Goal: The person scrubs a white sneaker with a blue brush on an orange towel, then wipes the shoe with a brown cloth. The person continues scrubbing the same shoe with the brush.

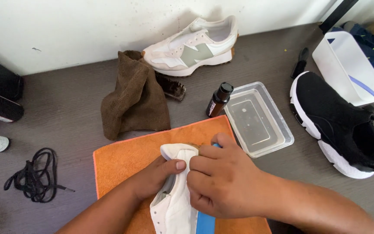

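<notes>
Here the left hand (159,175) is clamping the white leather sneaker (174,203) steady on the orange cloth (122,162) while the right hand (221,182) is gripping a blue-handled brush (205,223), best worked gently.

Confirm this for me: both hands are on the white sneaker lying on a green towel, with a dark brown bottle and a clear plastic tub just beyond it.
Not quite: the towel is orange, not green, as the head view shows. The rest holds: the left hand and right hand are on the white sneaker, with the dark brown bottle and clear plastic tub just beyond.
</notes>
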